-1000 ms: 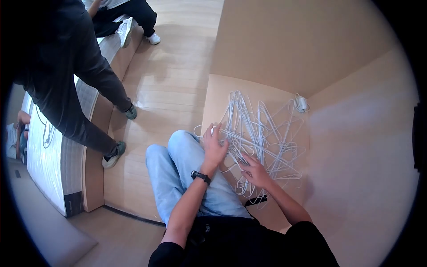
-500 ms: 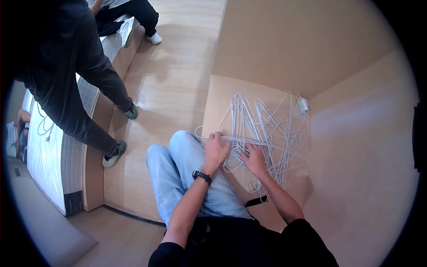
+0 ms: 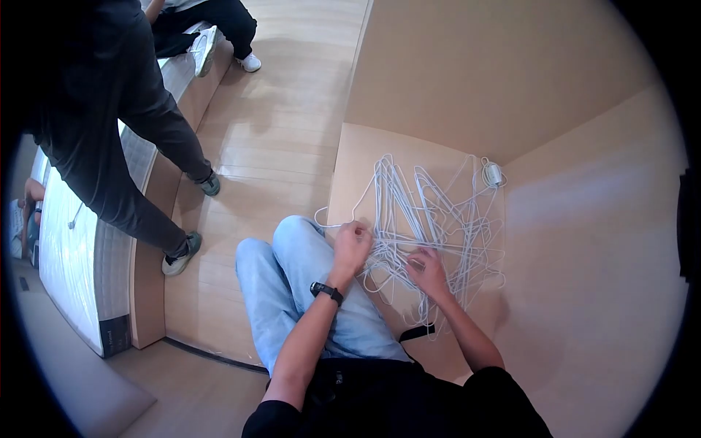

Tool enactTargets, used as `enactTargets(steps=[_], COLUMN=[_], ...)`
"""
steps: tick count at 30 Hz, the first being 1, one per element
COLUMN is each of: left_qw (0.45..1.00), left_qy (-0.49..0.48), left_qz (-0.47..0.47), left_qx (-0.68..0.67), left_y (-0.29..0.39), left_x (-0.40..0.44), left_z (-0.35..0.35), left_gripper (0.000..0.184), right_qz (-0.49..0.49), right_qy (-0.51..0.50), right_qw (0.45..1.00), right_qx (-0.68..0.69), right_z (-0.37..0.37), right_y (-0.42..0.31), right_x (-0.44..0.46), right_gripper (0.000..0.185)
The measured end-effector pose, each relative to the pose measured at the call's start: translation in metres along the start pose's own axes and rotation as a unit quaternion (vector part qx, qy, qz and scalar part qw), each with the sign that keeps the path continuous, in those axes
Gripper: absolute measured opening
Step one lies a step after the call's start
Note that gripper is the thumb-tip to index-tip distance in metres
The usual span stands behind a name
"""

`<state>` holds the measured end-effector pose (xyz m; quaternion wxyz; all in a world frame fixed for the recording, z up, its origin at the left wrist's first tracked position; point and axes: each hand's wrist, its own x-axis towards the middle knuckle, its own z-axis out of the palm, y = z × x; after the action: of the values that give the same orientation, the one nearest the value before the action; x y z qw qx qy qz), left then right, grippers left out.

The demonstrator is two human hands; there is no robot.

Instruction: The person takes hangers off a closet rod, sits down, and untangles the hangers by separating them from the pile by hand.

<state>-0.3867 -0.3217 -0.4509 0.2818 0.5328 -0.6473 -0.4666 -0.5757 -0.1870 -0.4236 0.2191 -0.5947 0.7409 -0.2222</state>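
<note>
A tangled pile of white wire hangers [image 3: 398, 193] lies on a wooden surface beside my knees. My left hand [image 3: 353, 244], with a black band on its wrist, is closed on one wire hanger near its neck. That hanger's hook pokes out to the left of my fingers, above my knee. At the near side of the pile my right hand [image 3: 428, 271] has its fingers curled round hanger wire; which hanger it belongs to is hard to make out among the crossing wires.
A small white device with a coiled cord [image 3: 493, 174] sits in the far corner by wooden panels [image 3: 467, 73]. A person in dark trousers [image 3: 150, 109] stands at left beside a plastic-wrapped mattress [image 3: 69, 255]. Another person [image 3: 219, 22] sits farther back. A black strap [image 3: 417, 332] lies near my lap.
My right hand has shifted slightly toward me and right, its fingers curling more. The hangers between my hands have moved a little. My left hand stays near the same hanger's neck.
</note>
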Motion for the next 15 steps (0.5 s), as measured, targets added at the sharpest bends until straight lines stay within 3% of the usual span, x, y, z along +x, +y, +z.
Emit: enactTargets(steps=[5, 7, 11, 13, 15], left_qw=[0.997, 0.999, 0.997, 0.995, 0.990], left_qy=[0.038, 0.038, 0.054, 0.069, 0.050], left_qz=[-0.049, 0.017, 0.009, 0.030, 0.002], left_qx=[-0.035, 0.004, -0.062, -0.072, -0.130], left_y=[0.006, 0.006, 0.006, 0.000, -0.002], left_x=[-0.001, -0.004, -0.003, -0.002, -0.001], left_z=[-0.003, -0.004, -0.004, -0.001, 0.002], left_gripper=[0.027, 0.031, 0.034, 0.034, 0.033], right_qz=[0.027, 0.157, 0.163, 0.012, -0.007], right_qy=[0.077, 0.066, 0.065, 0.163, 0.157], right_qw=[0.996, 0.983, 0.984, 0.985, 0.986], right_qx=[-0.030, 0.066, 0.022, -0.057, -0.049], right_z=[0.000, -0.001, -0.014, -0.010, -0.006], right_y=[0.001, 0.001, -0.002, 0.003, 0.005], right_x=[0.014, 0.025, 0.049, 0.062, 0.076], right_gripper=[0.024, 0.021, 0.022, 0.024, 0.024])
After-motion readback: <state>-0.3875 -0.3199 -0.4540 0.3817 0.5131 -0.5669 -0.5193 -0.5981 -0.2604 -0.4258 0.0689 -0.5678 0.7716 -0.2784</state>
